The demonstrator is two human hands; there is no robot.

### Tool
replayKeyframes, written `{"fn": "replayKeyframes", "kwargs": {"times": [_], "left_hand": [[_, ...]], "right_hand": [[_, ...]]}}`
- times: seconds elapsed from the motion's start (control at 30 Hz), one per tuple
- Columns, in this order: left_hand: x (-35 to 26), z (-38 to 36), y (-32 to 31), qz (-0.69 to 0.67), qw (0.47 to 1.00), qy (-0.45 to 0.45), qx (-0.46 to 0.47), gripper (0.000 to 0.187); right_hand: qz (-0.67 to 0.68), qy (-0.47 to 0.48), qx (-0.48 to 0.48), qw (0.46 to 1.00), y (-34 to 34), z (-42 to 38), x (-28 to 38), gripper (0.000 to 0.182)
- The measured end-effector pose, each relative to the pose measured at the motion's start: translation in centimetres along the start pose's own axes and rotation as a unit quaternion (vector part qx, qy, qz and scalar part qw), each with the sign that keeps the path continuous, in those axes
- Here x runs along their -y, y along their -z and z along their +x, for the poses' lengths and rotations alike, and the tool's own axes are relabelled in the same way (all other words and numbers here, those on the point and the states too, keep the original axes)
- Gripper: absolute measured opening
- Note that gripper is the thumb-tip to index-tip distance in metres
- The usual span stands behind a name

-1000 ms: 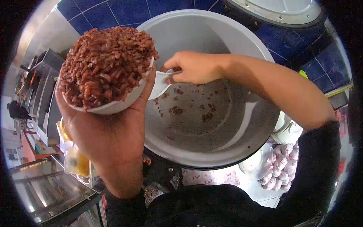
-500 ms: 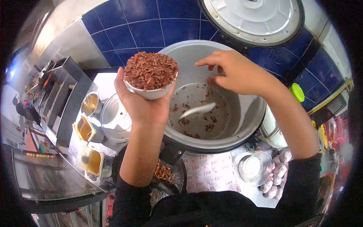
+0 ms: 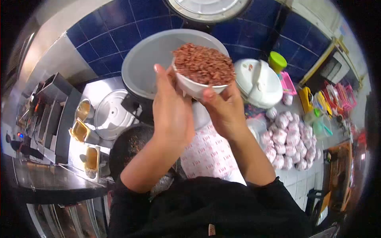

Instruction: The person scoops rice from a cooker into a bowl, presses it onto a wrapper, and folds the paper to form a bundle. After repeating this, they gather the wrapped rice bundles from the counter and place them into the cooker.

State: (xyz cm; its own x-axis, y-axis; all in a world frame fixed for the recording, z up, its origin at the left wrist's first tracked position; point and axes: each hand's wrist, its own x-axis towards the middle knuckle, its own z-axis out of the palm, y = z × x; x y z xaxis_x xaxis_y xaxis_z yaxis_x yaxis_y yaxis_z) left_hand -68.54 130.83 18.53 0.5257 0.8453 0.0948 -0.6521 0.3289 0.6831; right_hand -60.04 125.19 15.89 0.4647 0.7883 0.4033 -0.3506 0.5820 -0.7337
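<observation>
A white bowl heaped with reddish-brown cooked rice is held up in front of the large grey pot. My left hand is at the bowl's left side, thumb pointing up and its other fingers partly hidden behind the bowl. Around the right side curls my right hand, its thumb pressed to the front below the rim. Below the hands lies a stack of printed wrapping paper with red lettering. The pot's bottom is out of sight behind the bowl and hands.
Many wrapped packets are piled at the right. Behind them stands a white lidded container. At the left are a round metal lid and metal food pans. A dark stone mortar sits near my left forearm.
The bowl has moved right, and my right hand has come from above the pot to grip it. A white utensil seen inside the pot is now hidden. The view has turned to the right.
</observation>
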Motion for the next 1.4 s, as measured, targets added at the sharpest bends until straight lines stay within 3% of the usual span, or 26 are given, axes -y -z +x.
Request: {"fn": "replayKeyframes", "kwargs": {"times": [0.1, 0.17, 0.2, 0.23, 0.3, 0.37, 0.43, 0.5, 0.53, 0.57, 0.6, 0.63, 0.67, 0.7, 0.73, 0.77, 0.83, 0.9, 0.97, 1.03, 1.07, 1.13, 1.23, 1.3, 1.37, 1.4], "left_hand": [[1.4, -4.4, 2.7, 0.026, 0.999, 0.044, 0.001, 0.070], [3.2, -8.2, 5.0, 0.080, 0.993, 0.073, -0.053, 0.060], [4.3, -9.9, 7.5, 0.281, 0.954, 0.100, 0.029, 0.050], [6.1, -11.7, 10.4, 0.467, 0.869, 0.122, 0.110, 0.039], [12.5, -15.7, 15.8, 0.418, 0.879, 0.129, 0.189, 0.023], [17.4, -17.9, 19.3, 0.556, 0.778, 0.021, 0.292, 0.034], [19.7, -18.3, 20.7, 0.585, 0.761, 0.016, 0.281, 0.037], [21.0, -19.2, 22.0, 0.611, 0.746, 0.014, 0.265, 0.041], [21.0, -19.5, 22.7, 0.638, 0.709, 0.001, 0.300, 0.042], [21.0, -19.9, 23.2, 0.663, 0.670, -0.011, 0.334, 0.044], [21.1, -20.5, 23.4, 0.664, 0.674, -0.007, 0.323, 0.044], [21.1, -21.0, 23.5, 0.668, 0.669, -0.022, 0.324, 0.044], [21.2, -21.6, 23.6, 0.672, 0.664, -0.036, 0.325, 0.045], [21.3, -22.0, 23.8, 0.674, 0.668, -0.032, 0.315, 0.045], [20.9, -22.1, 23.4, 0.640, 0.707, -0.052, 0.297, 0.043], [20.8, -22.3, 23.4, 0.604, 0.743, -0.074, 0.278, 0.040], [20.1, -23.6, 24.0, 0.595, 0.766, -0.044, 0.240, 0.036], [20.1, -23.4, 24.0, 0.586, 0.784, -0.024, 0.206, 0.031], [19.4, -21.1, 21.1, 0.617, 0.747, -0.202, 0.139, 0.025], [17.9, -16.8, 17.2, 0.626, 0.716, -0.275, 0.142, 0.025], [17.9, -14.7, 16.2, 0.624, 0.716, -0.275, 0.146, 0.025], [18.2, -11.5, 15.0, 0.633, 0.718, -0.207, 0.205, 0.029], [21.0, -10.2, 16.9, 0.636, 0.668, -0.240, 0.304, 0.031], [21.7, -9.9, 17.5, 0.634, 0.660, -0.198, 0.349, 0.034], [22.0, -9.4, 17.8, 0.620, 0.670, -0.062, 0.404, 0.032], [21.7, -8.8, 18.0, 0.624, 0.653, -0.059, 0.424, 0.029]], "right_hand": [[0.067, -0.067, -0.033, 0.995, 3.9, -5.1, 1.3, 0.075], [0.046, -0.078, -0.047, 0.995, 7.0, -8.9, 1.1, 0.074], [0.044, -0.081, -0.048, 0.995, 8.5, -10.8, 0.7, 0.074], [0.047, -0.100, -0.075, 0.991, 10.0, -12.7, 0.1, 0.073], [0.053, -0.123, -0.103, 0.986, 12.5, -16.0, -1.5, 0.073], [0.220, -0.200, -0.132, 0.945, 14.5, -18.7, -3.5, 0.068], [0.280, -0.257, -0.225, 0.897, 14.7, -19.5, -5.4, 0.055], [0.302, -0.286, -0.229, 0.880, 15.6, -19.4, -7.3, 0.051], [0.300, -0.297, -0.228, 0.878, 16.8, -19.3, -8.7, 0.051], [0.245, -0.318, -0.221, 0.889, 17.7, -19.0, -10.2, 0.047], [0.190, -0.338, -0.211, 0.897, 18.7, -18.6, -11.5, 0.043], [0.011, -0.338, -0.258, 0.905, 17.4, -17.5, -11.6, 0.038], [-0.191, -0.261, -0.174, 0.930, 17.3, -17.8, -12.9, 0.036], [-0.381, -0.168, -0.077, 0.906, 17.5, -18.2, -14.0, 0.034], [-0.584, -0.062, 0.077, 0.806, 17.4, -17.9, -14.2, 0.037], [-0.659, -0.095, 0.152, 0.730, 15.3, -18.4, -13.9, 0.041], [-0.738, -0.053, 0.268, 0.617, 14.2, -19.9, -14.7, 0.043], [-0.748, -0.066, 0.276, 0.600, 13.7, -19.5, -15.4, 0.043], [-0.759, -0.084, 0.276, 0.583, 13.0, -18.6, -15.3, 0.044], [-0.746, -0.257, 0.342, 0.511, 12.4, -16.3, -14.9, 0.048], [-0.743, -0.276, 0.354, 0.496, 12.4, -16.2, -14.9, 0.048], [-0.763, -0.230, 0.343, 0.497, 12.9, -16.1, -15.3, 0.049], [-0.784, -0.158, 0.324, 0.505, 13.6, -16.6, -16.3, 0.049], [-0.795, -0.128, 0.310, 0.506, 14.1, -16.6, -16.5, 0.050], [-0.802, -0.102, 0.302, 0.504, 14.4, -16.7, -16.8, 0.050], [-0.808, -0.089, 0.296, 0.501, 14.6, -16.6, -17.0, 0.050]]}}
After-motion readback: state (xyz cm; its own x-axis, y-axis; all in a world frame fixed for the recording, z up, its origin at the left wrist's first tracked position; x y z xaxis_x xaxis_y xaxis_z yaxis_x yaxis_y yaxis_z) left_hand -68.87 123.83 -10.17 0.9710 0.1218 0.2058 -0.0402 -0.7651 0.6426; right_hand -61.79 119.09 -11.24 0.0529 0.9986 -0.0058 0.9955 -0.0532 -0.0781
